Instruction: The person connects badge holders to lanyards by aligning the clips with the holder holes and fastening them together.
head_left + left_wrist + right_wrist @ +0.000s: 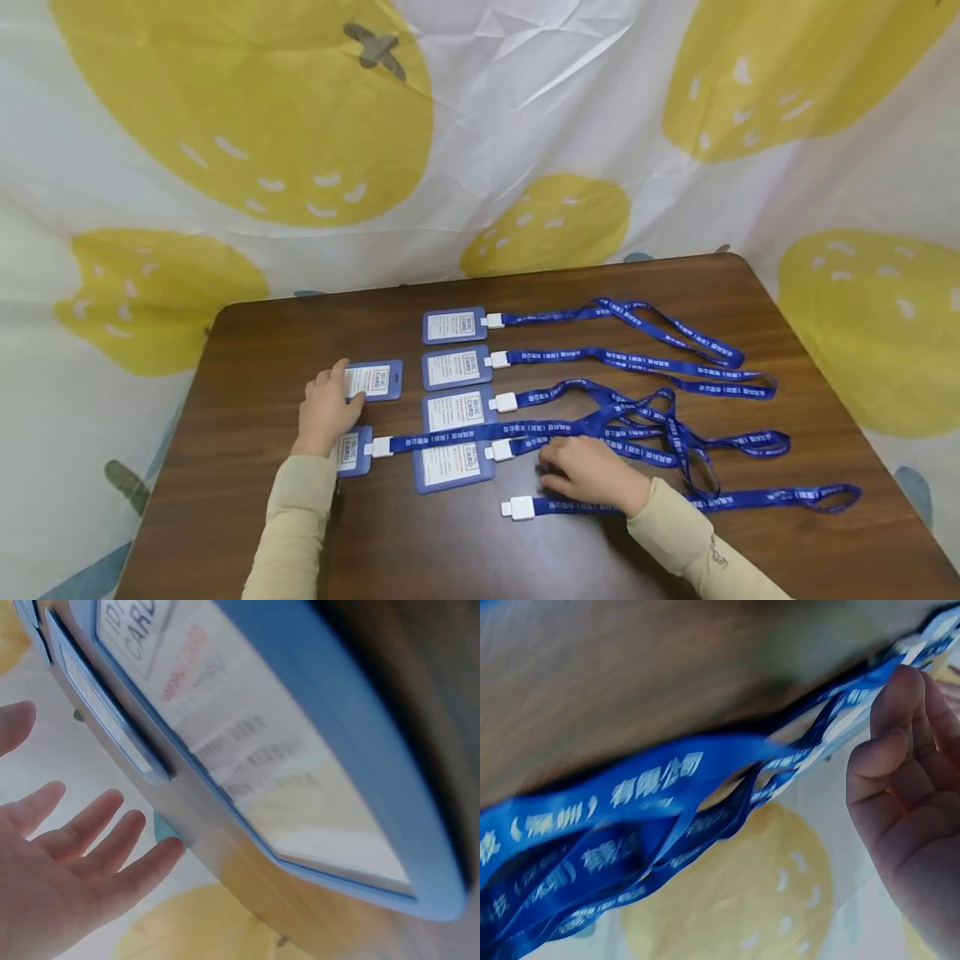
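Note:
My left hand point(327, 408) is at a blue-framed ID card holder point(381, 381) that has no lanyard on it. In the left wrist view its fingers point(112, 851) are spread and relaxed, with nothing in them. Just below, another card holder point(360, 452) is partly hidden by that arm; its blue lanyard point(450, 437) stretches right across the other straps. My right hand point(592, 471) hovers over a loose lanyard point(558, 506) with a white clip point(519, 507) and no card. Its fingers point(896, 694) are loosely curled near the straps, seemingly holding nothing.
Several card holders with lanyards stand in a column mid-table, including the top holder point(453, 325) and the bottom holder point(453, 467). Their straps tangle at the right point(667, 421). Behind the brown table point(255, 367) hangs a lemon-print cloth point(525, 108).

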`<state>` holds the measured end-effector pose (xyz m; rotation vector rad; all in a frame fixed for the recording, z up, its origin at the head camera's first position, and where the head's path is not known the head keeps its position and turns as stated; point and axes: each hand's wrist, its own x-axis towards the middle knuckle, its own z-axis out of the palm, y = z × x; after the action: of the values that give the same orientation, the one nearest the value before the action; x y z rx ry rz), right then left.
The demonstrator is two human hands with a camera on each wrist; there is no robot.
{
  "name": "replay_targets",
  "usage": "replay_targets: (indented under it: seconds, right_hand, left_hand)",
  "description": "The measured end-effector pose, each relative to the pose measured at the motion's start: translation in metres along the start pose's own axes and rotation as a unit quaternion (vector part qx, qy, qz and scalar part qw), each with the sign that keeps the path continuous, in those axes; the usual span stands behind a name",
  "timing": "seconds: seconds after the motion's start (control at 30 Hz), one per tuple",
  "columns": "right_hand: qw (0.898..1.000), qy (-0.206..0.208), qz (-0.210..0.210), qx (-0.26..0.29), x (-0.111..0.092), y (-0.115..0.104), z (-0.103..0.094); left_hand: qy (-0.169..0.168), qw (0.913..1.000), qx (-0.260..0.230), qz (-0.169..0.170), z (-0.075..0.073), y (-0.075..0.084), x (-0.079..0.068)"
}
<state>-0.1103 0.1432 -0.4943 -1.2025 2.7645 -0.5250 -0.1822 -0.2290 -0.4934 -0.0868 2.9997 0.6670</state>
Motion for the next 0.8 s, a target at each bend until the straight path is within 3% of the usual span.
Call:
replay_targets:
  seconds: [0.17, 0.4, 0.8]
  right_hand:
    - [0.999, -0.015, -0.025, -0.015, -0.001, -0.009, 0.007]
    - [0.998, -0.044, -0.018, -0.033, -0.001, -0.015, 0.018]
    - [0.998, -0.046, -0.013, -0.052, 0.005, -0.02, 0.027]
  left_hand:
    - [-0.008, 0.9999, 0.004, 0.009, 0.002, 0.004, 0.003]
    - [-0.023, 0.9994, 0.016, 0.019, 0.005, 0.005, 0.009]
    - [-0.06, 0.9957, 0.051, 0.049, 0.005, 0.012, 0.029]
